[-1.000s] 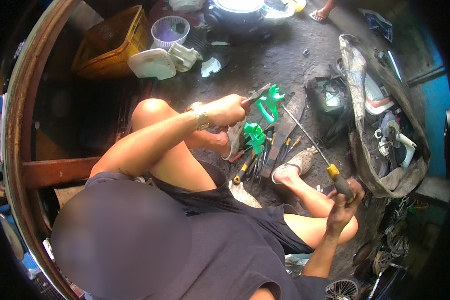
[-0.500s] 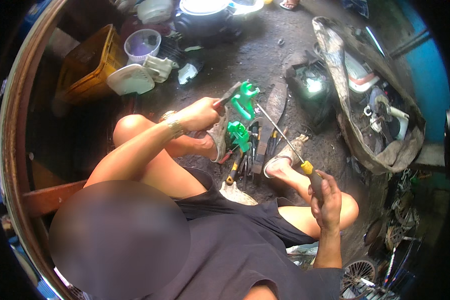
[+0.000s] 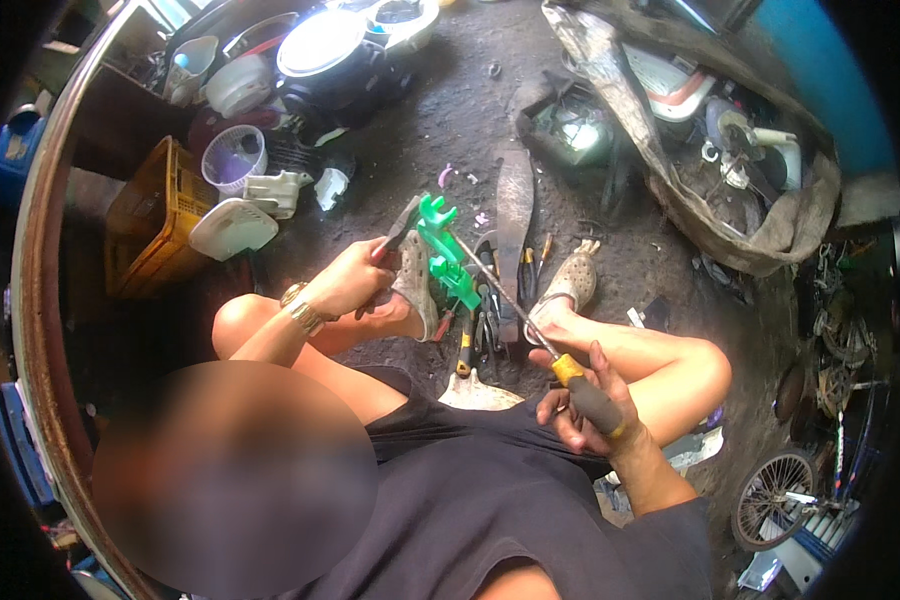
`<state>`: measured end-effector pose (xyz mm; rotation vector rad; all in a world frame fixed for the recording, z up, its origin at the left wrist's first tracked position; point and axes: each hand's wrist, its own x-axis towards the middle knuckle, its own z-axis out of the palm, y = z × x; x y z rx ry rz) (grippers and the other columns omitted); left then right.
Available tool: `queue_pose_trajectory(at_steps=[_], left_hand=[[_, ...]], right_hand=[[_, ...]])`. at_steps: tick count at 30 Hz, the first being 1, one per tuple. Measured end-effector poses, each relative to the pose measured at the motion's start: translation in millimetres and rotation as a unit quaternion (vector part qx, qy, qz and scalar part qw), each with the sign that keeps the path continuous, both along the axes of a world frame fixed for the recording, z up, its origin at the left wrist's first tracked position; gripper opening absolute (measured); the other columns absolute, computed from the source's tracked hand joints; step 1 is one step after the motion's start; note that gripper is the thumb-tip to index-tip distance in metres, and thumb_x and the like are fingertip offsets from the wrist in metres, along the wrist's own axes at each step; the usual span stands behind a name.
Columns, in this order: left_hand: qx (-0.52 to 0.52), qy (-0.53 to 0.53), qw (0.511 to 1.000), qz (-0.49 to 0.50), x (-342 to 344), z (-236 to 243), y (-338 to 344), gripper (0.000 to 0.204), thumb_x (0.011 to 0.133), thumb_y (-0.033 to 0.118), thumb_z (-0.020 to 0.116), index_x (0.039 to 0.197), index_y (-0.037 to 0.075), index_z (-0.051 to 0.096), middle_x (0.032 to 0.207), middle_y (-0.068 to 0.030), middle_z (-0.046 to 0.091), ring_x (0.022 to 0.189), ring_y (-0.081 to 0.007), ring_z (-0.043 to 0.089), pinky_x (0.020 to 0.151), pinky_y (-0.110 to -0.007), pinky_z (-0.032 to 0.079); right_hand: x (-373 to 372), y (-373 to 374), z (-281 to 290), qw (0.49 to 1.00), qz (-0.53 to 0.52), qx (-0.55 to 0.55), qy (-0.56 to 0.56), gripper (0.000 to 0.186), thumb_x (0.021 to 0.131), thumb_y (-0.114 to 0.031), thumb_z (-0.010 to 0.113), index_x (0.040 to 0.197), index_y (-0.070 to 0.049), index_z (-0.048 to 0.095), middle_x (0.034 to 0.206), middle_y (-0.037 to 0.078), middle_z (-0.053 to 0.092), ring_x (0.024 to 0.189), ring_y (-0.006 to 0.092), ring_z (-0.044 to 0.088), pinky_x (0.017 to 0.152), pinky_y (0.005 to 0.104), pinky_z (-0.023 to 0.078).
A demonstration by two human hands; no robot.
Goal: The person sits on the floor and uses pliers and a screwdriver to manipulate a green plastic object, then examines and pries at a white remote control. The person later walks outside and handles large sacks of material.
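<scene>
My left hand, with a gold-coloured watch on its wrist, is closed round red-handled pliers. The pliers' jaws are at the edge of a green plastic part with hooked prongs. In my right hand lies a long screwdriver with a yellow and grey handle; some fingers are loosely extended. Its thin shaft slants up to the left, and its tip meets or passes behind the green part. Just below, a second green part appears over the tools; whether the two are joined I cannot tell.
Between my feet lie several hand tools and a flat worn board. A yellow crate and a white tub stand at left. At far right a big sack holds scrap parts. A spoked wheel lies lower right.
The view has shifted, moving the background left and down. My right hand has loosened its fingers round the screwdriver handle. The pliers and upper green part stay together at my left hand.
</scene>
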<state>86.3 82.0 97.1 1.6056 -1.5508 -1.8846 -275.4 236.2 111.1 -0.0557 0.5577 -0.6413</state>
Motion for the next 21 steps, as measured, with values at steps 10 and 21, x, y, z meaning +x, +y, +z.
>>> queue_pose_trajectory(at_steps=[10, 21], left_hand=[[0.000, -0.002, 1.000, 0.007, 2.7, -2.1, 0.0, 0.009, 0.087, -0.001, 0.052, 0.095, 0.002, 0.052, 0.063, -0.0008, 0.050, 0.043, -0.0105, 0.050, 0.036, -0.027, 0.040], [0.022, -0.009, 1.000, 0.008, -4.5, 7.0, -1.7, 0.015, 0.085, -0.004, 0.057, 0.089, 0.007, 0.049, 0.067, 0.0025, 0.048, 0.049, -0.0081, 0.050, 0.037, -0.026, 0.042]], right_hand=[[-16.1, -30.7, 32.8, 0.537, 0.045, -0.568, 0.623, 0.050, 0.083, -0.009, 0.071, 0.132, -0.008, 0.061, 0.108, 0.016, 0.068, 0.088, 0.0223, 0.069, 0.079, 0.0374, 0.055], [-35.5, -31.5, 40.8, 0.494, 0.086, -0.564, 0.656, 0.054, 0.080, -0.009, 0.075, 0.133, -0.012, 0.062, 0.092, 0.006, 0.067, 0.079, 0.0155, 0.060, 0.071, 0.0346, 0.050]])
